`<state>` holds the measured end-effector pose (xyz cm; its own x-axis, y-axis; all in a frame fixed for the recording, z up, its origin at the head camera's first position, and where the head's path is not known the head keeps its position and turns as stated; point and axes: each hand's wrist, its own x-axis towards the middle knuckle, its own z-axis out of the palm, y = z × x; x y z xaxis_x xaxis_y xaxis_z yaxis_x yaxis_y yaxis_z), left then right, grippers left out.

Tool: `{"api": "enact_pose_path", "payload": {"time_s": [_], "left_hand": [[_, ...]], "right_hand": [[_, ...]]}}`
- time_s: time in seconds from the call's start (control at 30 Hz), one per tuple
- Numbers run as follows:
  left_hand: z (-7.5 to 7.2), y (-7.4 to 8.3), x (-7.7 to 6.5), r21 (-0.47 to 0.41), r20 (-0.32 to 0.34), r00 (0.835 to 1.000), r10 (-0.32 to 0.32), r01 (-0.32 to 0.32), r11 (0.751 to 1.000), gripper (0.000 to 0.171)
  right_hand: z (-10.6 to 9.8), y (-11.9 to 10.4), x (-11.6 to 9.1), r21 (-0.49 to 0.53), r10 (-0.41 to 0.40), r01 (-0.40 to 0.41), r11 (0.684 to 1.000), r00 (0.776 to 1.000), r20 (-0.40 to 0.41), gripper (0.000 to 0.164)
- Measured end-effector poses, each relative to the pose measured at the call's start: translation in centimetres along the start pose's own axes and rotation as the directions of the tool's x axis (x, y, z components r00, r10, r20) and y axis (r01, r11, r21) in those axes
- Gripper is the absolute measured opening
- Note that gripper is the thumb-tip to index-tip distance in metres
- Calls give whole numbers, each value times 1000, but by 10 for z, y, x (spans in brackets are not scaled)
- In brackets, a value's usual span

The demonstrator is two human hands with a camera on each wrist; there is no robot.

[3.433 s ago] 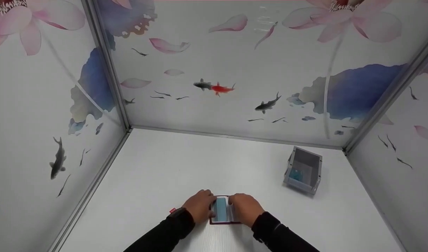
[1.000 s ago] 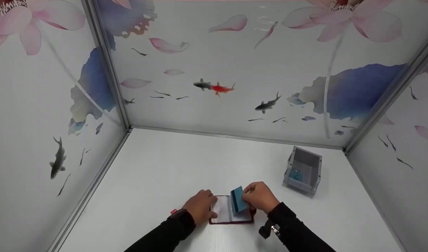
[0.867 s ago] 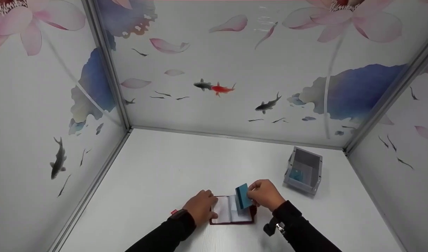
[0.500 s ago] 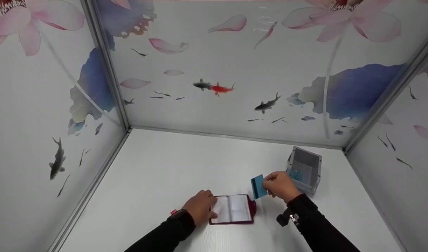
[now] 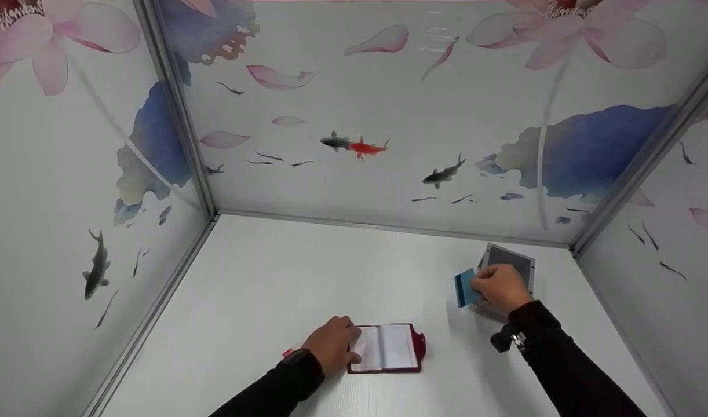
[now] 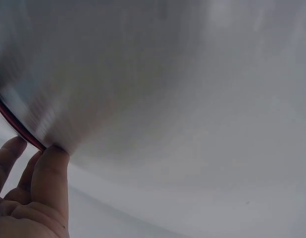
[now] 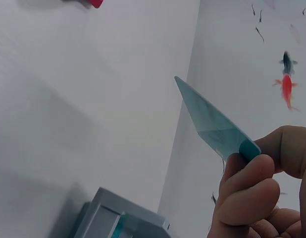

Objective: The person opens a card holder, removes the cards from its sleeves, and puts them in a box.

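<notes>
My right hand [image 5: 503, 288] pinches a teal plastic card [image 5: 464, 288] with a dark stripe between thumb and fingers. It holds the card up beside the grey bin [image 5: 522, 265], overlapping the bin's left part in the head view. In the right wrist view the card [image 7: 207, 119] slants upward from the fingertips. A dark red card holder [image 5: 419, 347] lies spread on the table, its clear sleeves showing white. My left hand [image 5: 332, 343] grips its left edge, thumb at the lower corner and fingers near the top. The left wrist view shows fingertips [image 6: 53, 153] at the red edge.
Something teal [image 7: 118, 226] lies inside the bin in the right wrist view. The white table [image 5: 284, 266] is enclosed by printed panels with fish and lotus, joined by grey metal strips [image 5: 180, 116]. A small dark device hangs at the right cuff [image 5: 503, 340].
My right hand has drawn the teal card out of the card holder's right sleeve and carried it right and away, toward the bin. The left hand has stayed on the holder's left edge.
</notes>
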<state>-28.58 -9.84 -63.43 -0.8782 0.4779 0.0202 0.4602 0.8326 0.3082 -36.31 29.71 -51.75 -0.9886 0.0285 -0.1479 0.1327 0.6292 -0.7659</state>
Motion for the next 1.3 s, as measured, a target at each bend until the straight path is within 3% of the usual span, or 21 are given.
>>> {"api": "enact_pose_path", "payload": {"time_s": [0.13,0.37,0.57,0.8,0.83,1.03,1.07,1.17,1.3], "left_hand": [[1,-2,1,3,-5,1000,-8,8,1000,47],[-4,-2,0,12,11,1000,-19,19,1000,44],[-8,-3,-2,-11,-8,1000,8,-8,1000,41],[-3,-3,0,36,10,1000,7,-7,999,42],[9,-9,3,46,-9,1000,22,-22,999,44],[16,-11,8,51,-35,998,43,-41,998,41],[5,-4,6,41,-18,999,30,-30,999,39],[3,-2,5,46,-16,999,31,-30,998,38],[-3,1,5,51,-1,1000,11,-11,999,39]], "right_hand": [[-17,0,0,-18,5,-5,1000,1000,-28,18],[-41,23,21,-113,-32,25,993,997,-66,24],[-53,35,33,-212,-75,39,976,983,-165,27],[-44,54,52,-242,-99,37,970,963,-251,23],[-42,58,57,-253,-106,40,967,961,-255,25],[-28,74,77,-343,-184,84,936,945,-271,29],[-26,76,79,-354,-189,84,932,943,-274,27],[-20,79,81,-354,-172,70,933,948,-267,27],[-14,82,84,-336,-131,47,941,964,-230,40]]}}
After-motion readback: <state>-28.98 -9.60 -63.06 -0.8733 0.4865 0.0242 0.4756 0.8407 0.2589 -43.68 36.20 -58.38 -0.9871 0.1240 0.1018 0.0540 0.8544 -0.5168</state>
